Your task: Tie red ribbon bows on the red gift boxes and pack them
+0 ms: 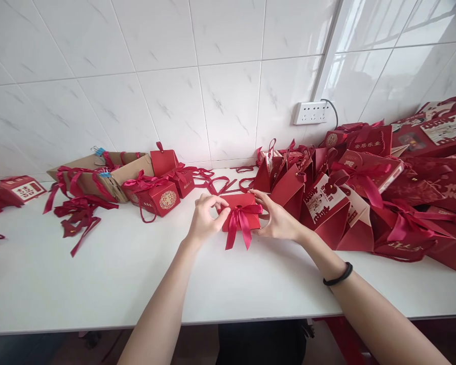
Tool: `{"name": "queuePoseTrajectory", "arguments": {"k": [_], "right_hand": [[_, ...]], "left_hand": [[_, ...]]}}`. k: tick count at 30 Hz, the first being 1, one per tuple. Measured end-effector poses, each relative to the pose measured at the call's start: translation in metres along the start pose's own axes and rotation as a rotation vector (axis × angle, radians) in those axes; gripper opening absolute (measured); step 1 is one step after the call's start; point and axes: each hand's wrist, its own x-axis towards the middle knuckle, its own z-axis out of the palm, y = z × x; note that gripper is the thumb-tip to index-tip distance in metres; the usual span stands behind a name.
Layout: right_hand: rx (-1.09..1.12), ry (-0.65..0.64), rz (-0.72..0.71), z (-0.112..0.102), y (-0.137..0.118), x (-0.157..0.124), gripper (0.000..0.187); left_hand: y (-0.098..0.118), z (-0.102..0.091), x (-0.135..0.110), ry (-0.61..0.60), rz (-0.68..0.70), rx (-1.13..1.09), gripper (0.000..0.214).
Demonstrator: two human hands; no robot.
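A small red gift box (251, 223) sits on the white table in front of me, with a glossy dark red ribbon bow (241, 215) across it and two tails hanging down its near side. My left hand (205, 218) pinches the left side of the bow between thumb and forefinger, at the box's left edge. Around the right side of the box curve the fingers of my right hand (279, 218), with the thumb low at the box's corner. Part of the bow's right loop lies against that hand.
Finished red boxes (154, 195) stand behind to the left, beside a cardboard frame (133, 170) wound with ribbon. Loose ribbons (220, 185) lie behind the hands. A large pile of red boxes (365, 203) fills the right. A power strip (310, 113) hangs on the tiled wall.
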Motion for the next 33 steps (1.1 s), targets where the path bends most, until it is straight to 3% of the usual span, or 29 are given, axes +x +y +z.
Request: {"name": "queuePoseTrajectory", "arguments": {"k": [8, 13, 17, 20, 27, 30, 33], "right_hand": [[-0.010, -0.018, 0.043, -0.0023, -0.0046, 0.0001, 0.094], [-0.087, -0.039, 0.053, -0.0045, -0.0083, 0.0005, 0.096], [-0.091, -0.039, 0.035, -0.0045, -0.0056, 0.0000, 0.097], [-0.007, -0.050, 0.043, -0.0040, -0.0025, -0.0005, 0.097], [0.079, -0.068, 0.110, -0.0049, -0.0063, -0.0012, 0.097], [0.082, -0.053, 0.121, -0.0049, -0.0062, -0.0012, 0.096], [0.089, -0.015, 0.119, -0.0041, -0.0022, -0.0008, 0.095]], "left_hand": [[-0.0003, -0.0012, -0.0003, 0.015, -0.045, -0.101, 0.005], [-0.0026, -0.0001, 0.0018, 0.150, -0.214, -0.311, 0.038], [-0.0025, 0.0016, 0.0031, -0.088, -0.426, -0.449, 0.055], [-0.0005, 0.0032, 0.0018, -0.267, -0.514, -0.494, 0.053], [-0.0017, 0.0015, 0.0019, -0.402, -0.533, -0.708, 0.041], [-0.0047, 0.0005, 0.0035, -0.311, -0.526, -0.661, 0.046], [-0.0073, -0.0004, 0.0044, -0.071, -0.427, -0.428, 0.040]]}}
